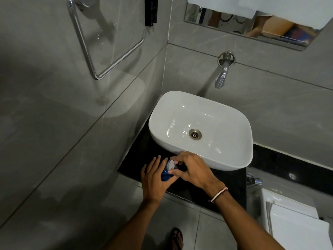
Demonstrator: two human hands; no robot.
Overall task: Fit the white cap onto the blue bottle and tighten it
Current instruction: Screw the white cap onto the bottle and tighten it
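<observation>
The blue bottle [164,175] stands on the black counter in front of the basin, mostly hidden between my hands. My left hand [155,179] wraps its side, fingers pointing up and away. The white cap [170,164] sits on top of the bottle's neck. My right hand [191,169] reaches in from the right, thumb and fingertips pinched around that cap. A pink and white band circles my right wrist.
A white basin [234,154] sits on the black counter [198,193] just behind my hands. A chrome tap [222,76] juts from the grey tiled wall. A towel ring [100,51] hangs left, a white toilet cistern [295,221] lower right, a mirror [252,24] above.
</observation>
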